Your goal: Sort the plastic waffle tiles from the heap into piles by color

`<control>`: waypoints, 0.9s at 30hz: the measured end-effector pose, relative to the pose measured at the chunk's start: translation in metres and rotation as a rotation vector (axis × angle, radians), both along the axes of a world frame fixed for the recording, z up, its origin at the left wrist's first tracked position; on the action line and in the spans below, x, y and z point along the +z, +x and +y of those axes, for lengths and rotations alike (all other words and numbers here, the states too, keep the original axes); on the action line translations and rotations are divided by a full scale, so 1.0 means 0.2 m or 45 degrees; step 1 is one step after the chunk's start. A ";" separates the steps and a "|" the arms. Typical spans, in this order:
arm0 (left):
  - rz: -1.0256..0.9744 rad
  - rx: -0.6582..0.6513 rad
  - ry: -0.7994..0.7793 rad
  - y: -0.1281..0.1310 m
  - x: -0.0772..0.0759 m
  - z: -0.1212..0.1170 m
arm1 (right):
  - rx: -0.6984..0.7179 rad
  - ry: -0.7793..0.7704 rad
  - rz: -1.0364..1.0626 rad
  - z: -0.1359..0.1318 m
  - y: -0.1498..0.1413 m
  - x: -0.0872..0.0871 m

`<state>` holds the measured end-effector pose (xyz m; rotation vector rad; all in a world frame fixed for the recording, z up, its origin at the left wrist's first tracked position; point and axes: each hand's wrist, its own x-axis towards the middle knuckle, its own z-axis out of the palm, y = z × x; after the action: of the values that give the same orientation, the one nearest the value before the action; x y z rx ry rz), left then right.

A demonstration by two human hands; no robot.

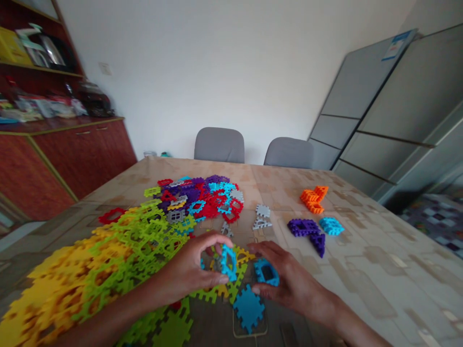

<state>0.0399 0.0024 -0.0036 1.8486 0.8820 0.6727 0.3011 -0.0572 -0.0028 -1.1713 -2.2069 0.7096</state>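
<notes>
My left hand [204, 260] grips a light-blue interlocking building piece [228, 262] with a cut-out middle, pinched between thumb and fingers and tilted on edge. My right hand [289, 274] curls around another blue building piece [259, 270] with a square opening, which sits between its thumb and fingers. The two pieces are apart. Just below them lies a solid blue piece [249, 308] with a toothed edge, flat on the table. Green and yellow pieces [238, 265] show behind and between my hands, partly hidden by the left one.
A large heap of yellow [72, 262], green [148, 231], purple and red pieces [213, 205] spreads over the table's left. Grey pieces [263, 210] lie mid-table. Orange [314, 200], purple [304, 227] and blue joined shapes [331, 225] stand at right. Two grey chairs [219, 143] are beyond.
</notes>
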 end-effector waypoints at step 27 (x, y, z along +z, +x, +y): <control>0.737 -0.141 0.484 -0.26 0.02 0.16 | 0.110 0.030 -0.421 0.03 0.23 0.09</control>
<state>-0.0131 0.0334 0.0001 2.4801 1.0539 0.2362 0.3478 -0.0514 0.0153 -1.2624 -2.5435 0.5529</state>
